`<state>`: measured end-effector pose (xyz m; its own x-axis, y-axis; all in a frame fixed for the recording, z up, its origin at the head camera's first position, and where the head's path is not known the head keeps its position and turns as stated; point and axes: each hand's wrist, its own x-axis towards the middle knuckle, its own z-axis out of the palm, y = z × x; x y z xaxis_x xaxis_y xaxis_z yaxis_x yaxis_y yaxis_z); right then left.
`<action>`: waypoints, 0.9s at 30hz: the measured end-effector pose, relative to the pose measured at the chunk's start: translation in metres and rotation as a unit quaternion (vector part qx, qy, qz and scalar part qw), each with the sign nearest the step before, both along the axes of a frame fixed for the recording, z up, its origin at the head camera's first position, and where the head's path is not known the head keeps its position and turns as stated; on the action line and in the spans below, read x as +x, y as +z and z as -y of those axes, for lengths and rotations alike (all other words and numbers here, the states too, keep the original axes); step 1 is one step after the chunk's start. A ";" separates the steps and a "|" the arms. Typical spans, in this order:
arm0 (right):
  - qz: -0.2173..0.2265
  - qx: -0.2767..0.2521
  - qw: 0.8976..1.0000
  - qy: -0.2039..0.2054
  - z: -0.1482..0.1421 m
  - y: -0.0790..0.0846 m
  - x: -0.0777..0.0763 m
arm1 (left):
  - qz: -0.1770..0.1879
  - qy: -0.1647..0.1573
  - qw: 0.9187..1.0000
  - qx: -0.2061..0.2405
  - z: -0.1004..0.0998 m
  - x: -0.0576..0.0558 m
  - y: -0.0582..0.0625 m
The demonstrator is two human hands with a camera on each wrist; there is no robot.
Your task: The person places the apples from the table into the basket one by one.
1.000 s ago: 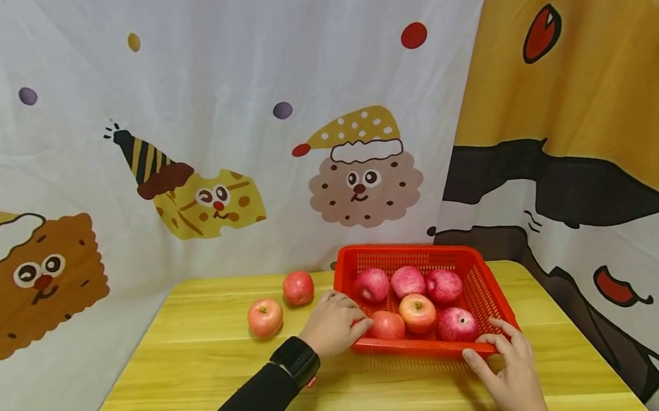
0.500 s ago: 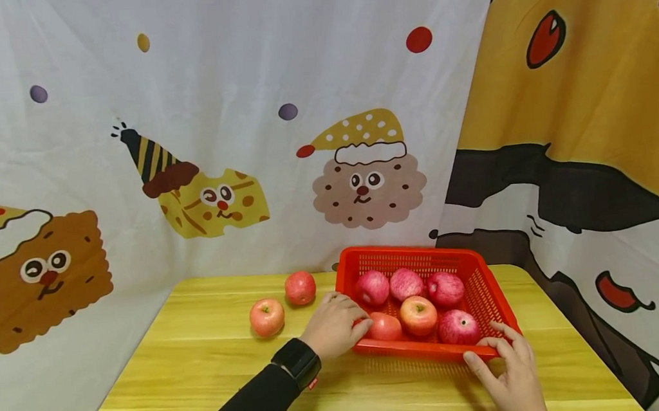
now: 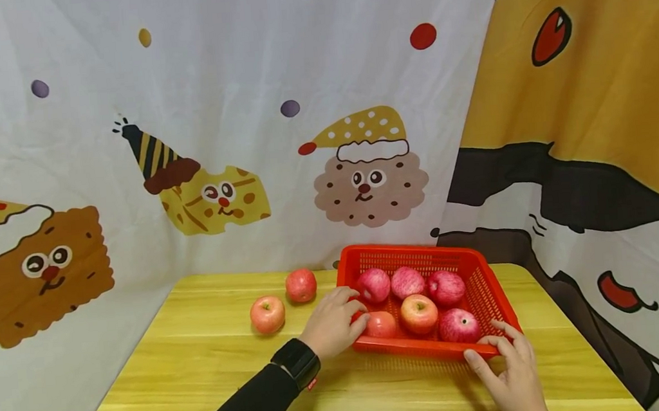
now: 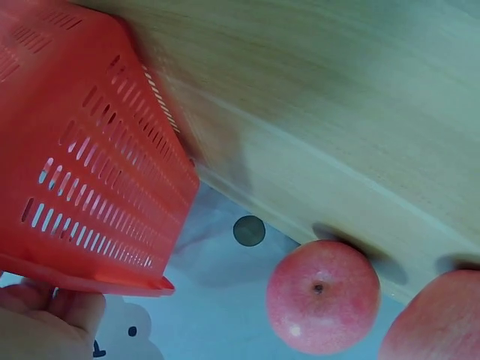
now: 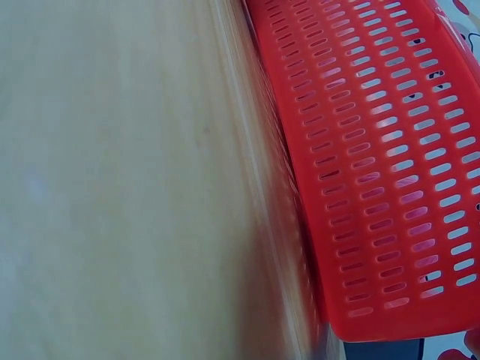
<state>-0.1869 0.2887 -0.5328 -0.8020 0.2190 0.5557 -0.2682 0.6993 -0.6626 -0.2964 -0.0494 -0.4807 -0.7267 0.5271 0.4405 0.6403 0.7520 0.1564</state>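
A red slotted plastic basket [image 3: 428, 347] with several apples stands on the wooden table. In the head view, my left hand [image 3: 330, 325] lies over its left rim, fingers loosely bent and spread, thumb overlapping the front-left apple [image 3: 381, 324]. The left wrist view shows part of this hand [image 4: 49, 326] at the rim of the basket [image 4: 97, 172]; its far side is hidden. My right hand [image 3: 510, 362] grips the front-right rim, thumb outside and fingers over the edge. The basket's slotted wall [image 5: 382, 172] fills the right side of the right wrist view.
Two loose apples sit left of the basket: a paler one [image 3: 268, 314] and a redder one [image 3: 301, 286] farther back. The table [image 3: 203, 370] ends against a cartoon-printed curtain [image 3: 225, 59]. A black band [image 3: 297, 363] circles the left wrist.
The front-left apple has shifted a little to the left inside the basket. The left fingers have spread slightly upward. The right hand and the basket stay in place.
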 end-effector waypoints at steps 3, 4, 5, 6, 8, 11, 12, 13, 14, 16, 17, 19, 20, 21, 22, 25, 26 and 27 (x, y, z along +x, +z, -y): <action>0.002 0.000 1.000 -0.002 0.000 0.001 0.001 | 0.010 0.008 1.000 0.015 0.003 0.000 0.000; 0.003 0.001 1.000 -0.003 0.000 0.001 0.001 | 0.015 0.011 1.000 0.020 0.004 0.000 0.000; 0.003 0.002 1.000 -0.004 0.000 0.001 0.001 | 0.019 0.014 0.999 0.026 0.007 0.000 -0.001; 0.004 0.002 1.000 -0.004 0.000 0.001 0.001 | 0.021 0.017 0.999 0.030 0.009 -0.001 -0.001; 0.006 0.002 1.000 -0.004 0.000 0.002 0.001 | 0.018 0.026 0.999 0.035 0.017 -0.004 0.000; 0.008 0.003 1.000 -0.005 0.000 0.002 0.001 | -0.003 0.046 0.998 0.045 0.033 -0.009 0.001; 0.009 0.004 1.000 -0.005 0.000 0.003 0.000 | -0.012 0.056 0.997 0.051 0.039 -0.011 0.001; 0.009 0.004 1.000 -0.005 0.000 0.003 0.000 | -0.023 0.070 0.996 0.055 0.046 -0.013 0.001; 0.009 0.003 1.000 -0.005 0.000 0.003 0.000 | -0.035 0.087 0.994 0.062 0.053 -0.015 0.001; 0.009 0.003 1.000 -0.002 0.000 0.003 0.000 | -0.048 0.125 0.988 0.082 0.067 -0.017 0.001; 0.008 0.001 1.000 0.000 0.000 0.004 0.000 | -0.055 0.146 0.984 0.087 0.074 -0.019 -0.001; 0.007 -0.001 1.000 0.003 0.000 0.005 -0.001 | -0.058 0.185 0.977 0.092 0.087 -0.021 -0.005; 0.006 -0.001 1.000 0.004 -0.001 0.006 -0.001 | -0.053 0.201 0.974 0.092 0.093 -0.022 -0.008; 0.005 -0.001 1.000 0.004 -0.001 0.006 -0.001 | -0.044 0.215 0.972 0.088 0.099 -0.022 -0.011; 0.005 -0.002 1.000 0.003 -0.001 0.006 -0.001 | -0.034 0.226 0.970 0.084 0.103 -0.022 -0.014; 0.004 0.000 1.000 -0.001 0.000 0.006 -0.001 | 0.010 0.245 0.966 0.078 0.115 -0.020 -0.023; 0.005 0.001 1.000 -0.003 0.000 0.005 0.000 | 0.027 0.249 0.965 0.077 0.118 -0.019 -0.026; 0.005 0.001 1.000 -0.004 0.001 0.004 0.000 | 0.041 0.251 0.964 0.078 0.121 -0.018 -0.030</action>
<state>-0.1871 0.2879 -0.5285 -0.8052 0.2249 0.5487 -0.2561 0.7027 -0.6638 -0.3145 -0.1700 -0.5102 -0.9088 0.0328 0.4159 0.1831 0.9271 0.3269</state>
